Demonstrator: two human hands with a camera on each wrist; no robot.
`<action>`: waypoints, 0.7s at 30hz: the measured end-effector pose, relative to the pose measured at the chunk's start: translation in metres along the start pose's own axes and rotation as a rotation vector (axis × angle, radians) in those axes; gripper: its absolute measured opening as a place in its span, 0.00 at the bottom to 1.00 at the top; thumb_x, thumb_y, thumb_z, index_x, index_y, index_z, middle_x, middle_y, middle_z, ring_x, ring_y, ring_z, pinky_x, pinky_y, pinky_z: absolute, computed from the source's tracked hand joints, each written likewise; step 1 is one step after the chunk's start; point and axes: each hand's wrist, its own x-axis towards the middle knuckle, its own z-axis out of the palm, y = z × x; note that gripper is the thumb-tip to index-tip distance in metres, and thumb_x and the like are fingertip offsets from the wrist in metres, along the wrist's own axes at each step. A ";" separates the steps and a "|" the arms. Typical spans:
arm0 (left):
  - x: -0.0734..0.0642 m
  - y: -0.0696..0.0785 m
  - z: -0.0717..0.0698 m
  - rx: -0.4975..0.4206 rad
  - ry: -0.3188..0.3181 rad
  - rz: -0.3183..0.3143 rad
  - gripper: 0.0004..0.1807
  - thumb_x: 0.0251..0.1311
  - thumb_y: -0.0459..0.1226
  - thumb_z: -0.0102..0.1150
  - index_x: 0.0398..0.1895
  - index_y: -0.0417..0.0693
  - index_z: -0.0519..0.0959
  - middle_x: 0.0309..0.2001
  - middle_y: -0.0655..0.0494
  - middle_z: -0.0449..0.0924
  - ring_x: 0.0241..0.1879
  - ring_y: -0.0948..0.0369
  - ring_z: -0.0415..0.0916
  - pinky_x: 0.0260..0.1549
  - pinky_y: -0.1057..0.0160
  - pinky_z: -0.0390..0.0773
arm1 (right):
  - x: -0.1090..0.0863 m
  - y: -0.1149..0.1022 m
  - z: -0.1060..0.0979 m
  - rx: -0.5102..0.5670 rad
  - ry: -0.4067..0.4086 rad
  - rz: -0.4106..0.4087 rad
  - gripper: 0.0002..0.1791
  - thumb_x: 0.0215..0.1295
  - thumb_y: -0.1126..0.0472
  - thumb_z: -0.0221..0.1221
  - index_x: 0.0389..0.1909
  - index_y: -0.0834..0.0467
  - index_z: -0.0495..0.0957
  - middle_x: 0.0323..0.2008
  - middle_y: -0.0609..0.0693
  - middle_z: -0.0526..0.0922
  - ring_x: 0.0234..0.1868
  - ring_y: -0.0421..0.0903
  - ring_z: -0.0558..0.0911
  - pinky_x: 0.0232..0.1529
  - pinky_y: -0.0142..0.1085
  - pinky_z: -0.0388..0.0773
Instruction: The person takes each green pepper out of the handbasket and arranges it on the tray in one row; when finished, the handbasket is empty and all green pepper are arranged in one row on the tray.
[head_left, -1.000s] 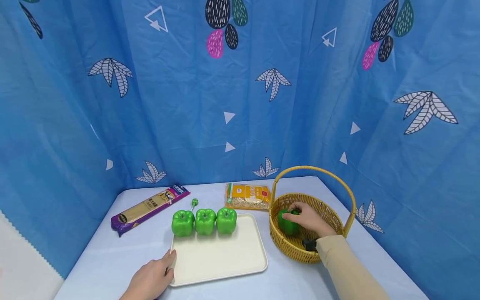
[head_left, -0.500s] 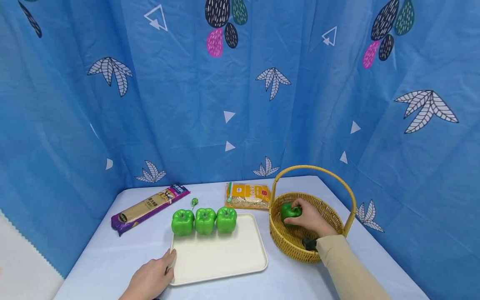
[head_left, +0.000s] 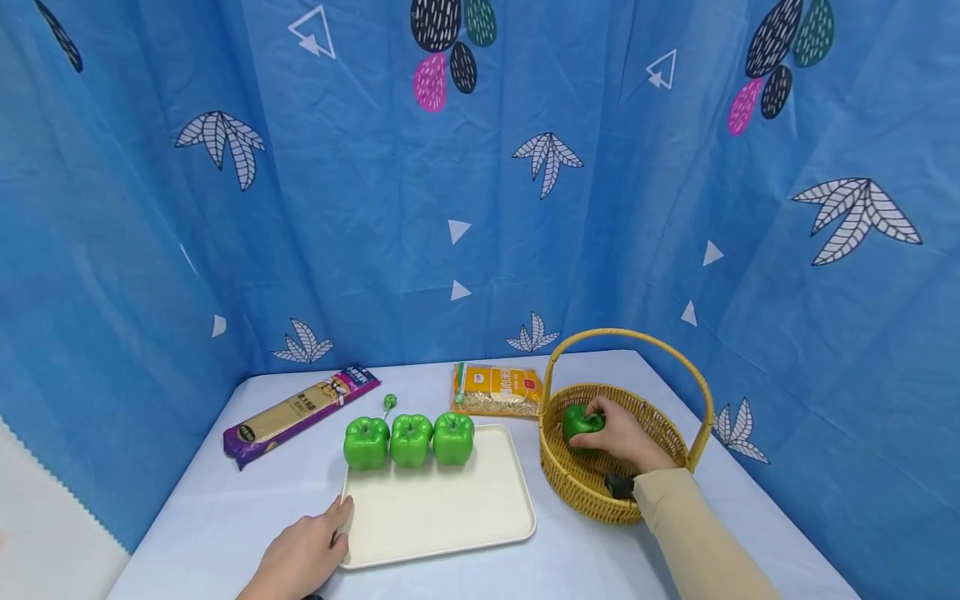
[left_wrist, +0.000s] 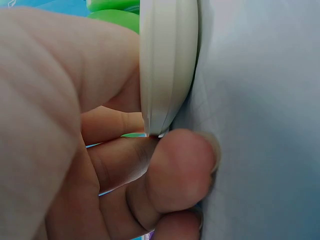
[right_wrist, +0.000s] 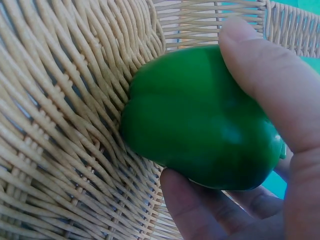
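Inside the wicker basket [head_left: 592,504], my right hand [head_left: 622,433] grips a green bell pepper [right_wrist: 195,120], thumb on one side and fingers round the other. The pepper's base lies against the woven bottom in the right wrist view. My left hand [head_left: 303,546] holds the left edge of a cream tray [head_left: 442,521]; in the left wrist view the tray's rim [left_wrist: 167,65] sits between thumb and curled fingers, close over the white cloth. Three more green bell peppers [head_left: 411,442] stand in a row along the tray's far left side.
A purple-ended noodle packet [head_left: 300,414] lies at the back left. Behind the tray are an orange grain bag [head_left: 497,390] and a small green object [head_left: 390,401]. The basket's tall handle [head_left: 626,332] arches above the right hand. Blue curtains [head_left: 420,208] surround the table.
The right hand's fingers have come down round the pepper in the basket, and the pepper has shifted slightly. The left hand stays at the tray's edge.
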 end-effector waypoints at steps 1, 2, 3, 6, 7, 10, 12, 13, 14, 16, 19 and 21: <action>0.000 0.000 0.000 0.002 0.000 -0.001 0.32 0.62 0.39 0.61 0.69 0.35 0.74 0.67 0.38 0.76 0.18 0.58 0.59 0.25 0.57 0.69 | 0.000 0.000 0.000 -0.002 -0.001 0.003 0.31 0.50 0.50 0.79 0.46 0.56 0.72 0.47 0.57 0.80 0.41 0.52 0.77 0.40 0.44 0.78; 0.000 0.000 0.000 0.005 0.000 -0.002 0.32 0.62 0.39 0.61 0.69 0.35 0.74 0.67 0.38 0.76 0.18 0.58 0.59 0.26 0.57 0.70 | 0.000 0.000 0.000 -0.004 -0.002 0.008 0.31 0.50 0.49 0.80 0.46 0.56 0.72 0.47 0.57 0.79 0.41 0.52 0.77 0.40 0.43 0.78; 0.000 0.000 0.000 0.004 0.000 -0.003 0.32 0.62 0.39 0.61 0.69 0.35 0.74 0.67 0.38 0.76 0.18 0.58 0.60 0.26 0.57 0.70 | 0.001 0.001 0.000 -0.006 -0.004 0.010 0.31 0.50 0.49 0.79 0.46 0.56 0.72 0.47 0.57 0.80 0.41 0.52 0.77 0.40 0.43 0.77; 0.001 0.000 0.001 0.011 -0.002 -0.004 0.32 0.63 0.39 0.61 0.69 0.36 0.74 0.67 0.38 0.76 0.18 0.58 0.60 0.26 0.57 0.70 | 0.001 0.003 0.000 -0.005 -0.006 0.019 0.31 0.50 0.48 0.79 0.47 0.56 0.72 0.48 0.57 0.80 0.41 0.52 0.77 0.39 0.43 0.77; 0.001 0.000 0.001 0.009 -0.002 -0.004 0.32 0.63 0.39 0.61 0.69 0.36 0.74 0.67 0.38 0.76 0.18 0.58 0.60 0.26 0.57 0.70 | 0.000 0.003 0.000 -0.002 -0.006 0.020 0.31 0.50 0.48 0.79 0.47 0.56 0.72 0.48 0.58 0.80 0.41 0.52 0.77 0.39 0.43 0.77; 0.001 0.000 0.001 0.000 0.000 0.000 0.32 0.62 0.39 0.61 0.69 0.35 0.74 0.67 0.38 0.76 0.18 0.58 0.58 0.25 0.57 0.68 | 0.000 0.004 0.000 0.005 0.003 0.023 0.32 0.49 0.48 0.80 0.47 0.57 0.73 0.48 0.58 0.80 0.41 0.52 0.78 0.40 0.44 0.78; 0.000 -0.001 0.001 -0.001 0.002 0.002 0.31 0.62 0.39 0.61 0.69 0.36 0.74 0.67 0.38 0.76 0.18 0.58 0.57 0.24 0.57 0.67 | -0.001 0.005 0.000 0.004 0.007 0.019 0.32 0.48 0.49 0.80 0.47 0.57 0.73 0.47 0.58 0.80 0.41 0.52 0.78 0.40 0.44 0.78; 0.000 -0.001 0.001 -0.003 0.003 0.002 0.31 0.62 0.38 0.61 0.69 0.36 0.74 0.67 0.38 0.76 0.18 0.58 0.57 0.24 0.57 0.67 | -0.001 0.005 0.000 0.001 0.006 0.013 0.32 0.48 0.49 0.80 0.47 0.57 0.73 0.48 0.58 0.80 0.41 0.52 0.78 0.40 0.45 0.79; 0.000 -0.001 0.001 -0.002 0.004 0.002 0.32 0.62 0.38 0.61 0.69 0.36 0.74 0.67 0.38 0.76 0.18 0.58 0.57 0.24 0.57 0.66 | -0.001 0.005 0.000 -0.003 0.005 0.009 0.33 0.48 0.49 0.80 0.47 0.57 0.73 0.48 0.57 0.80 0.42 0.52 0.78 0.41 0.45 0.79; -0.001 -0.001 0.001 -0.002 0.008 0.000 0.32 0.62 0.38 0.61 0.69 0.36 0.74 0.67 0.37 0.76 0.18 0.58 0.57 0.23 0.57 0.66 | -0.001 0.005 0.000 -0.010 -0.001 -0.001 0.33 0.48 0.50 0.80 0.48 0.58 0.73 0.48 0.58 0.80 0.42 0.52 0.78 0.42 0.46 0.79; -0.001 -0.001 0.001 -0.011 0.017 -0.001 0.32 0.62 0.38 0.61 0.69 0.35 0.74 0.66 0.36 0.76 0.18 0.58 0.56 0.22 0.58 0.64 | -0.001 0.004 0.000 -0.024 -0.008 -0.006 0.33 0.48 0.52 0.80 0.50 0.58 0.73 0.49 0.58 0.80 0.43 0.52 0.79 0.43 0.47 0.79; -0.002 -0.001 0.001 -0.015 0.020 -0.002 0.32 0.62 0.38 0.61 0.69 0.35 0.74 0.63 0.35 0.79 0.18 0.58 0.56 0.22 0.58 0.64 | -0.001 0.004 0.000 -0.031 -0.012 -0.006 0.33 0.48 0.53 0.80 0.50 0.58 0.72 0.49 0.58 0.80 0.43 0.52 0.79 0.43 0.48 0.79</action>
